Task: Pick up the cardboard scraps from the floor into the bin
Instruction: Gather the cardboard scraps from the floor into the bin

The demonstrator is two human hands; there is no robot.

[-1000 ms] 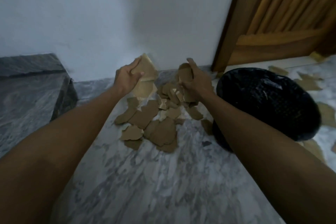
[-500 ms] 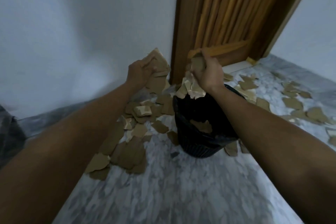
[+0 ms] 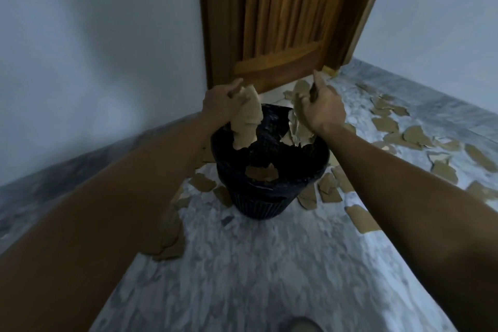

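Observation:
A black ribbed bin (image 3: pixel 258 203) lined with a black bag stands on the marble floor in front of me. One cardboard scrap (image 3: pixel 262 173) lies against its near inner wall. Above the bin's left rim my left hand (image 3: pixel 222 104) grips a bunch of brown scraps (image 3: pixel 246 122) that hang down over the opening. Over the right rim my right hand (image 3: pixel 322 108) holds another bunch of torn scraps (image 3: pixel 297 127), also hanging above the opening. Several loose scraps (image 3: pixel 409 136) litter the floor to the right, and more lie left of the bin (image 3: pixel 172 234).
A wooden door (image 3: pixel 283 21) in its frame stands just behind the bin. A pale wall (image 3: pixel 94 48) runs along the left, with a dark marble skirting at its foot. Grey-white marble floor (image 3: pixel 256 277) stretches toward me.
Both hands carried their scraps from the pile at the left to above the bin. My view swung right, so the bin now sits in the middle and the door behind it.

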